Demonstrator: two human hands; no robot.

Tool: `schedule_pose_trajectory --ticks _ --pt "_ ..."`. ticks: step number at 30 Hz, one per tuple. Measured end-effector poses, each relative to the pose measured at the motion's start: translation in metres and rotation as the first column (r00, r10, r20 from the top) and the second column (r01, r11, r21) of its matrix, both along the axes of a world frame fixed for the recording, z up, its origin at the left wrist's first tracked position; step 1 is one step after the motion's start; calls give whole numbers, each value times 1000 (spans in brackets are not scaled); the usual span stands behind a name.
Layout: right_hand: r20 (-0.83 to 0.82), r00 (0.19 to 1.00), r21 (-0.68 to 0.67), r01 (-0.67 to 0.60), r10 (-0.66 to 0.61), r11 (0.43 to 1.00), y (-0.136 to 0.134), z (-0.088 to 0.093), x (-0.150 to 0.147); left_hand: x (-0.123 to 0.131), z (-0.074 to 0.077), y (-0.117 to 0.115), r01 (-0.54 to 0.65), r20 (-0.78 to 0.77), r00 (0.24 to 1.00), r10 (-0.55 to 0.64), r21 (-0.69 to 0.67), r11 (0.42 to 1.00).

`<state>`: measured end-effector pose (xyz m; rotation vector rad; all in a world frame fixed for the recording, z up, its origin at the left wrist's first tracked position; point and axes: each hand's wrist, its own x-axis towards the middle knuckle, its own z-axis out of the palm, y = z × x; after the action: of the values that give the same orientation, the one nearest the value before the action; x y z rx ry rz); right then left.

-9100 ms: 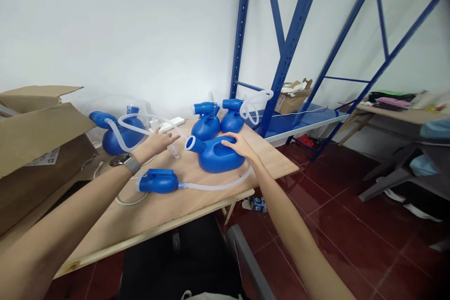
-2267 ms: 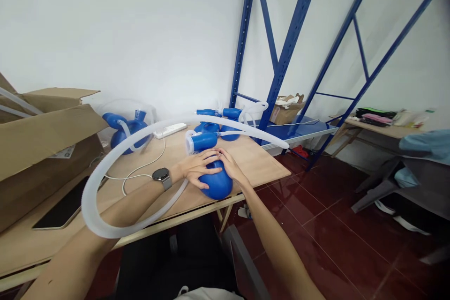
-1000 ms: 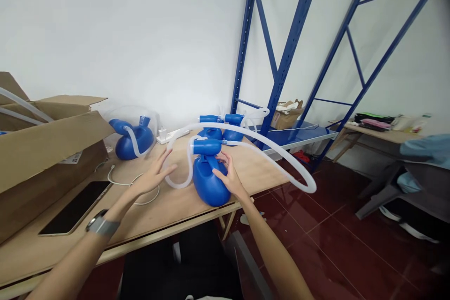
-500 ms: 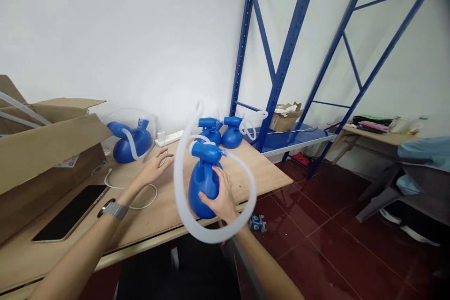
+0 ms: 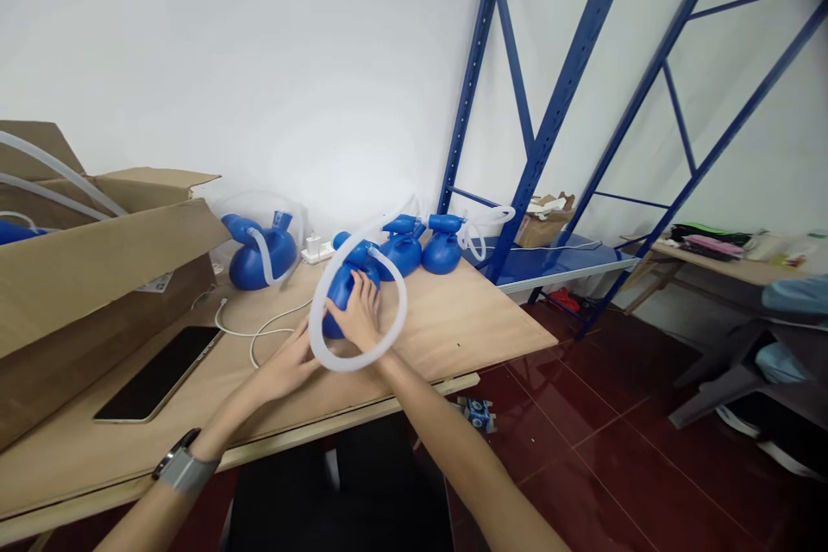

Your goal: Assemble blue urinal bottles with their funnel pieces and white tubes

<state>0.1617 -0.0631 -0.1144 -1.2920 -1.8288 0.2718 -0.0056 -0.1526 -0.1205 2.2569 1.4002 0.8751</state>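
Observation:
A blue plastic bottle (image 5: pixel 335 321) stands on the wooden table (image 5: pixel 446 323), and its white hose (image 5: pixel 349 362) loops out in front of my hands. My right hand (image 5: pixel 357 310) is wrapped round the bottle's near right side. Low at the bottle's left is my left hand (image 5: pixel 291 362), its fingertips partly hidden behind the hose, so its grip does not show. Two similar blue bottles (image 5: pixel 402 254) (image 5: pixel 442 252) stand just behind to the right. Another blue bottle (image 5: pixel 262 260) with a hose is by the wall at the left.
An open cardboard box (image 5: pixel 109 267) holding hoses fills the left side. A dark tablet (image 5: pixel 159 373) and a white cable (image 5: pixel 255 335) lie on the table. Behind are a power strip (image 5: pixel 316 254) and a blue metal rack (image 5: pixel 549 263).
The held bottle has moved back and left, nearer the other bottles. My left hand has come down and right to its side. The camera view has shifted slightly.

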Motion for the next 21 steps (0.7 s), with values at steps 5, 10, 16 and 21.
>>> schedule_pose_trajectory --ticks 5,10,16,21 --pt "219 975 -48 -14 24 999 56 13 -15 -1 3 8 -85 -78 994 81 -50 995" --pt "304 953 -110 52 -16 993 109 23 -22 -5 -7 -12 -126 -190 976 108 -86 988" --pt "221 964 -132 179 -147 975 152 18 -56 -21 -38 -32 -120 -280 952 124 32 992" --pt "216 971 -244 153 -100 958 189 36 -57 -23 -47 -39 -176 -276 938 211 146 974"
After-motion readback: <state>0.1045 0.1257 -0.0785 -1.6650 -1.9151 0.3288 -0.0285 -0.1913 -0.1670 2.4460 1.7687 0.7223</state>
